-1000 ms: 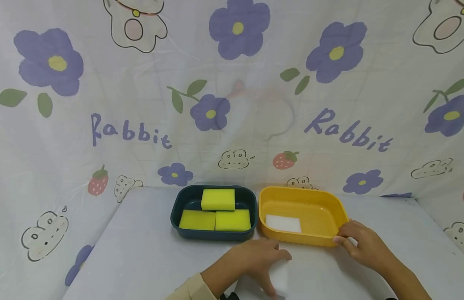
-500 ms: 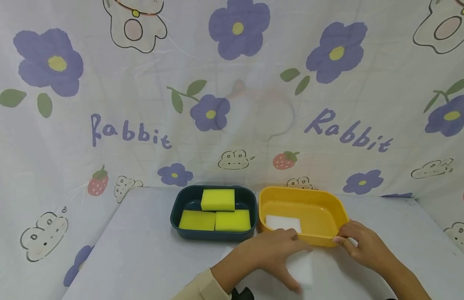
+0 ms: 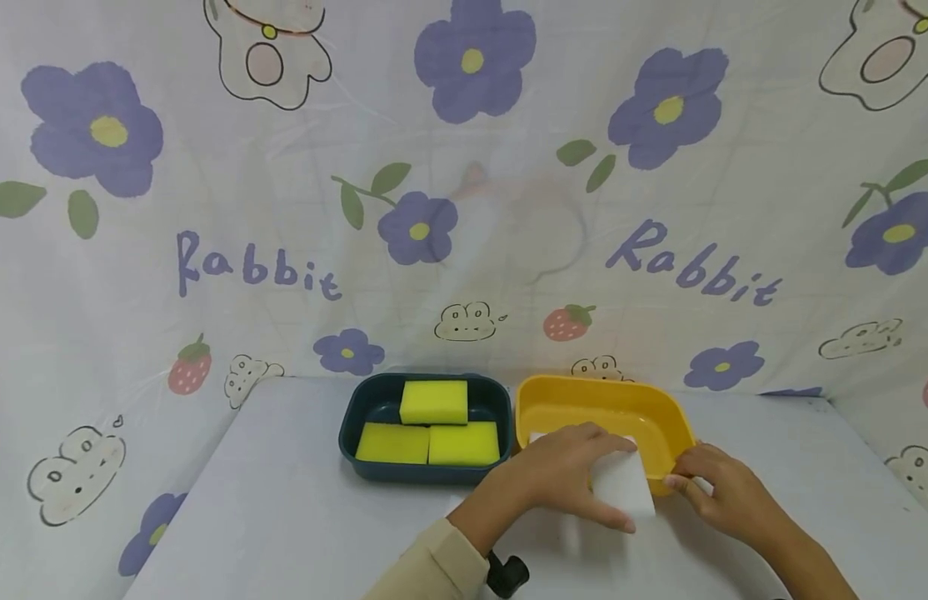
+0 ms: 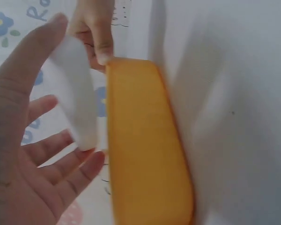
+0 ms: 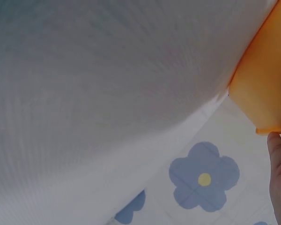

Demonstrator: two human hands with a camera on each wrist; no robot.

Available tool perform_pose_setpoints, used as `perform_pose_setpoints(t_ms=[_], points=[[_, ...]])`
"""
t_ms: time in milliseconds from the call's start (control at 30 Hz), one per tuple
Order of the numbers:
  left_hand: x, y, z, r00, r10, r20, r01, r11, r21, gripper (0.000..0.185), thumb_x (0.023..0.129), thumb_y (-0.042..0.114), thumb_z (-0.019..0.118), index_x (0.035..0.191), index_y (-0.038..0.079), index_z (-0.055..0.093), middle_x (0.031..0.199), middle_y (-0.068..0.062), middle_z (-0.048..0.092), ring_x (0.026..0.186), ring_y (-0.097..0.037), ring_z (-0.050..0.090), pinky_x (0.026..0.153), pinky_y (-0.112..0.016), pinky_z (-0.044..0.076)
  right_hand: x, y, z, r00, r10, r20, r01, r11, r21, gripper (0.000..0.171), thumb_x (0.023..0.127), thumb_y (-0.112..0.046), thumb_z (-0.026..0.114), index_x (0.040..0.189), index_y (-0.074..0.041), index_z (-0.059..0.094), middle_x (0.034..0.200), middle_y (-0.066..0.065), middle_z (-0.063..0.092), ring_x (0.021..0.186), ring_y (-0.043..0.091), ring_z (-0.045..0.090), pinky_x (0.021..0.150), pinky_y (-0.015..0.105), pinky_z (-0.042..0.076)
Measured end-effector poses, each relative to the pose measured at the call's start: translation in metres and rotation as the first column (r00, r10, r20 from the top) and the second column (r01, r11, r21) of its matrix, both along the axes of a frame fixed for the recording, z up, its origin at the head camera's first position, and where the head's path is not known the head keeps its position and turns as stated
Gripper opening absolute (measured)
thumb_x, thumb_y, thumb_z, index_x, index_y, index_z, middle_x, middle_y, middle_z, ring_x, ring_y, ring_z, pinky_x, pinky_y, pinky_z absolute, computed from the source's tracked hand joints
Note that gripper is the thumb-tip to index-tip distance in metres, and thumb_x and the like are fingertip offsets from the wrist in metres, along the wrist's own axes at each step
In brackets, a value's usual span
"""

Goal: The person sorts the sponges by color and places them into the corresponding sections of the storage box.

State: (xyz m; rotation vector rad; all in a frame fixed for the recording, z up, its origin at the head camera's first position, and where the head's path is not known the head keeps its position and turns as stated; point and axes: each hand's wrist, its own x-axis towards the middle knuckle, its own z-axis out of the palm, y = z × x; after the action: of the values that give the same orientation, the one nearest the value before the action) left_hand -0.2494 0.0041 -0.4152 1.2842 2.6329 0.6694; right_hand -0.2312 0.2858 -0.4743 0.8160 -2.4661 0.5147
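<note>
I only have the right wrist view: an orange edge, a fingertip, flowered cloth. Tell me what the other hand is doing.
Observer: The left hand holds a white sponge at the near rim of the yellow tray.
Operator: Report what's inside that tray.
Observer: Another white piece lies in it, mostly hidden behind the left hand.
Operator: Say what my right hand touches.
Observer: The right hand grips the yellow tray's near right corner.
Operator: List anything beside it.
Observer: A dark green tray to its left holds three yellow sponges.
</note>
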Motion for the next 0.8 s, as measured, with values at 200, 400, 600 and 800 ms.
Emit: perform_pose_setpoints(t_ms=[200,400,600,800], points=[[-0.008,0.008,-0.014,0.994,0.107,-0.014,-0.104,0.985,0.141,0.086,0.082,0.068,0.070,0.153,0.033,0.039,0.151,0.007,0.042,0.125,-0.008,0.047,0.100,-0.027,0.047,-0.001,0.000,-0.001,0.999,0.035,-0.037,-0.035,0.999,-0.013,0.033,0.070,-0.007,0.088,0.078,-0.028,0.064,0.079,-0.025,0.055,0.076,0.005,0.053,0.075,0.015,0.043],[-0.014,0.023,-0.025,0.970,0.215,0.112,-0.238,0.930,0.281,0.093,0.081,0.060,0.076,0.157,0.030,0.030,0.152,0.004,0.039,0.126,-0.010,0.046,0.103,-0.032,0.046,-0.001,0.000,-0.002,0.999,0.035,-0.041,-0.036,0.999,-0.016,0.033,0.071,-0.008,0.088,0.077,-0.028,0.063,0.079,-0.025,0.054,0.076,0.003,0.051,0.075,0.016,0.042],[-0.019,0.035,-0.034,0.927,0.237,0.289,-0.331,0.880,0.341,0.098,0.078,0.050,0.084,0.157,0.028,0.030,0.148,0.001,0.039,0.116,-0.009,0.048,0.095,-0.029,0.050,0.000,0.000,-0.003,0.998,0.044,-0.036,-0.045,0.999,-0.017,0.033,0.072,-0.007,0.088,0.077,-0.028,0.063,0.079,-0.024,0.054,0.075,0.003,0.050,0.071,0.017,0.043],[-0.030,0.047,-0.040,0.886,0.275,0.375,-0.415,0.830,0.373,0.099,0.076,0.042,0.088,0.156,0.031,0.031,0.141,0.004,0.042,0.109,-0.010,0.051,0.091,-0.029,0.052,-0.001,0.001,-0.001,0.998,0.051,-0.029,-0.052,0.998,-0.018,0.034,0.072,-0.007,0.088,0.077,-0.028,0.062,0.080,-0.023,0.053,0.076,0.004,0.051,0.070,0.018,0.043]])
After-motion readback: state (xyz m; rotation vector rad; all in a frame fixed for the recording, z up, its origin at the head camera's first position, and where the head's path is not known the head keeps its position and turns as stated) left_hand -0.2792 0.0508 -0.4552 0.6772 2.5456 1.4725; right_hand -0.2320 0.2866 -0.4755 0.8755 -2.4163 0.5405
